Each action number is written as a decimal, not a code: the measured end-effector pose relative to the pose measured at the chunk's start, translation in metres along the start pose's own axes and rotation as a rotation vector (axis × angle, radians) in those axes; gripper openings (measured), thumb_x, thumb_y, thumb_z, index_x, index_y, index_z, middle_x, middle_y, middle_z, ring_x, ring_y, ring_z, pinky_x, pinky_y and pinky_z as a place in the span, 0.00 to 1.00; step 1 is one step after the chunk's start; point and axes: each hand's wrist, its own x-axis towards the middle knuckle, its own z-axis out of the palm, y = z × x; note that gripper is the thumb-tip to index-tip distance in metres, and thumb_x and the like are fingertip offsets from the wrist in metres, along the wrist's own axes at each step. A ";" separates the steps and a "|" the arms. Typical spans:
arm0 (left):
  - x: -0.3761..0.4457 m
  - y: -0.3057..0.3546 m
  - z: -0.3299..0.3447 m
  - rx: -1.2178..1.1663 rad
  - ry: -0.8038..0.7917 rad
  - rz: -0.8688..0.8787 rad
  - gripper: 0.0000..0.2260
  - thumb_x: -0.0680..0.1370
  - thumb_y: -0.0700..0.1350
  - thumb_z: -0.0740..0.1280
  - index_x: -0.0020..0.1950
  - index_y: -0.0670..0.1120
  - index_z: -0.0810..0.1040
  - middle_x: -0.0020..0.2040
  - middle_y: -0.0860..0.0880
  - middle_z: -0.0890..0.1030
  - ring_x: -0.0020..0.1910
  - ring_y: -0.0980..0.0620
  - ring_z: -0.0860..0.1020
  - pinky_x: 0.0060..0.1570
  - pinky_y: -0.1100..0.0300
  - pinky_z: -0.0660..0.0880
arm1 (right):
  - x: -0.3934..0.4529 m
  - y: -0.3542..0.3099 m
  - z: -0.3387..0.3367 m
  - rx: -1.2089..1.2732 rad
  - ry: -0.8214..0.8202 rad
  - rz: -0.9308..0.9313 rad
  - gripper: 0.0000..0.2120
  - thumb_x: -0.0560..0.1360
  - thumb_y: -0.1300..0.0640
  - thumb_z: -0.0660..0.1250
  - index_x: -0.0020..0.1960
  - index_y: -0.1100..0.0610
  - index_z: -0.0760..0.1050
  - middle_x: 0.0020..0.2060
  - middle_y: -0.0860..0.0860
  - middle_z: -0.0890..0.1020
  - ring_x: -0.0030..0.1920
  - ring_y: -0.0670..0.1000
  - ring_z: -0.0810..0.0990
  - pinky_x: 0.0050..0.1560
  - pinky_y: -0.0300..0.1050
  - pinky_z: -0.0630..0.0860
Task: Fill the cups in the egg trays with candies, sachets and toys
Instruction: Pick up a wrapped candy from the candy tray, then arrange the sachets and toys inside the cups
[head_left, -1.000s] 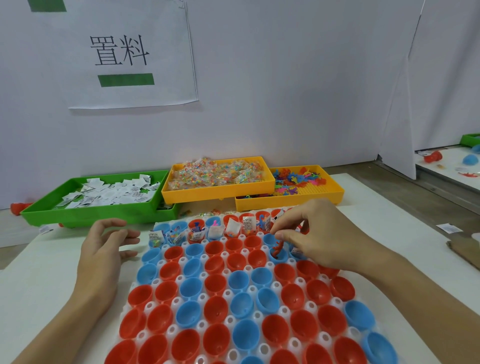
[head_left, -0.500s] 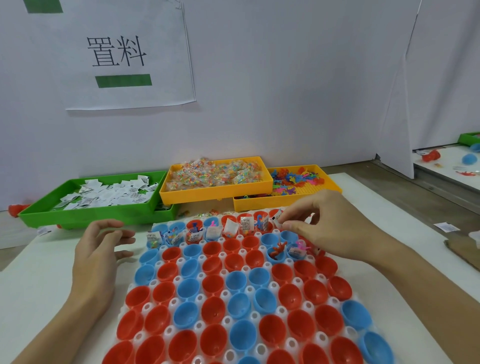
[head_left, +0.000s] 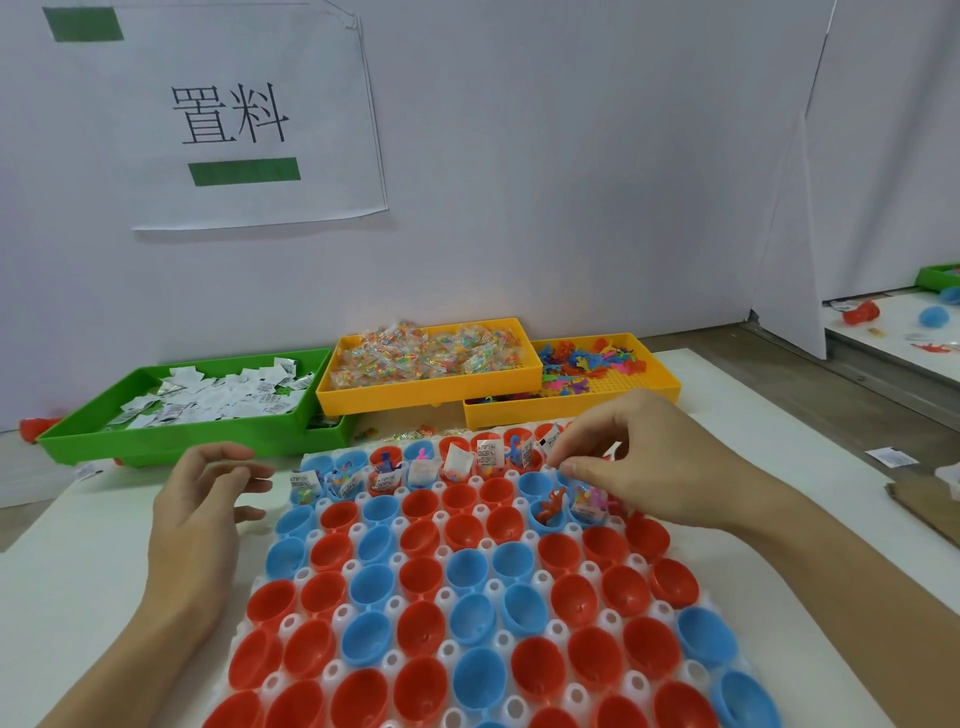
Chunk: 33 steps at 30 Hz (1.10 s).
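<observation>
Sitting nearest: egg tray (head_left: 332, 613), front edge cut off. Hovering loose-fingered beside it: left hand (head_left: 195, 514). Pinching something tiny, unclear, above far-row cups (head_left: 545, 512): right hand (head_left: 649, 467). Showing unreadable print: sachets (head_left: 208, 397). Reading "置料": wall sign (head_left: 234, 114).

Bright, even, diffuse light fills the scene, with no single source in view. Shadows are soft and faint: a pale one lies under the left hand (head_left: 195, 512) on the white table (head_left: 78, 597), and a darker band sits beneath the green tray (head_left: 197, 439). The glossy red and blue cups (head_left: 415, 631) carry small, mild highlights without harsh glare. Wide-angle distortion bows the paper sign (head_left: 234, 114) and stretches the forearms at the lower corners. Focus is fairly sharp centrally; the far right background looks softer.
</observation>
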 end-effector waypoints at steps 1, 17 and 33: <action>-0.002 0.001 0.002 0.003 -0.006 0.003 0.11 0.81 0.34 0.58 0.48 0.47 0.75 0.45 0.44 0.81 0.44 0.49 0.79 0.42 0.52 0.74 | 0.000 0.000 0.000 -0.001 -0.008 -0.003 0.11 0.76 0.59 0.72 0.42 0.42 0.84 0.41 0.39 0.84 0.46 0.34 0.79 0.39 0.25 0.72; -0.005 0.003 0.003 0.028 -0.022 -0.023 0.08 0.82 0.33 0.57 0.52 0.42 0.75 0.47 0.40 0.80 0.45 0.47 0.78 0.40 0.53 0.73 | -0.001 -0.004 0.016 -0.149 -0.026 0.041 0.08 0.73 0.56 0.72 0.36 0.47 0.85 0.37 0.38 0.83 0.49 0.30 0.74 0.36 0.28 0.70; -0.044 0.083 0.020 0.181 -0.213 0.436 0.11 0.77 0.34 0.69 0.47 0.51 0.80 0.44 0.53 0.83 0.44 0.53 0.81 0.43 0.64 0.78 | -0.005 -0.028 0.005 0.184 0.135 -0.025 0.06 0.75 0.55 0.73 0.40 0.46 0.84 0.36 0.39 0.85 0.40 0.37 0.82 0.39 0.26 0.73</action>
